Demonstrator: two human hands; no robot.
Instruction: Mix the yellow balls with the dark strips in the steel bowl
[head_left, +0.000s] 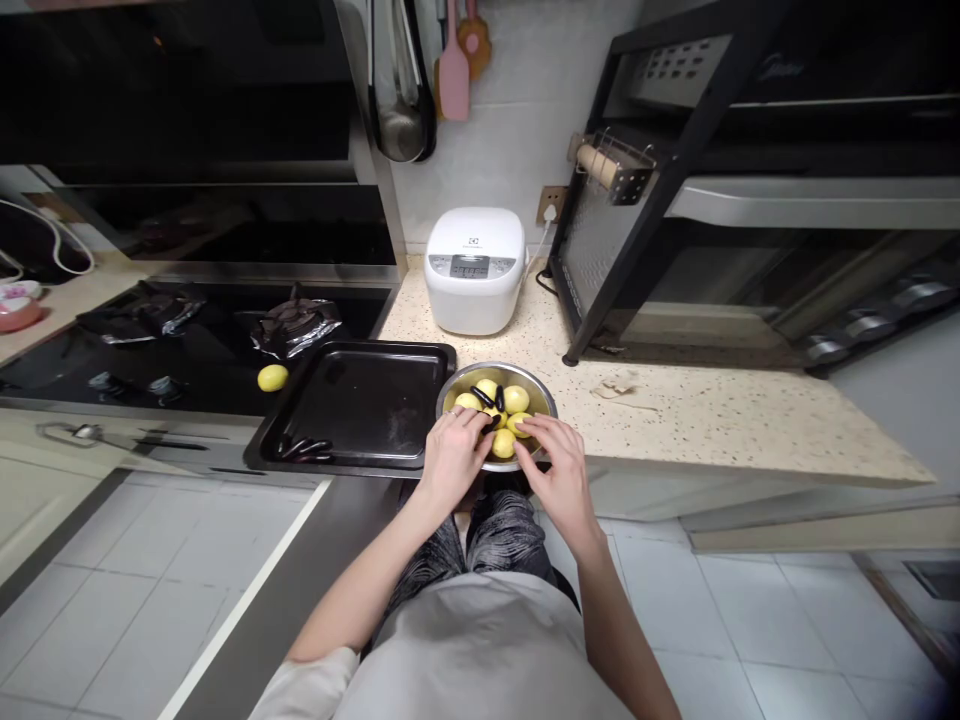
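Observation:
A metal bowl (551,398) at the counter's front edge holds several yellow lemons (516,399) and a few glossy black, finger-shaped fruits (482,397). My left hand (456,446) reaches over the bowl's left side, its fingers bent together around one of the black fruits, which is partly hidden. On the right side, my right hand (559,468) touches a lemon with its fingertips, thumb and fingers apart. Left of the bowl lies a black baking tray (360,400) with several more black fruits (304,449) in its near left corner.
One lemon (272,377) sits on the black gas hob (202,350). A white rice cooker (475,270) stands behind the bowl. To the right, a black rack (645,220) holds an oven (810,270). Below the tray is an open drawer (300,560). Utensils (401,125) hang on the wall.

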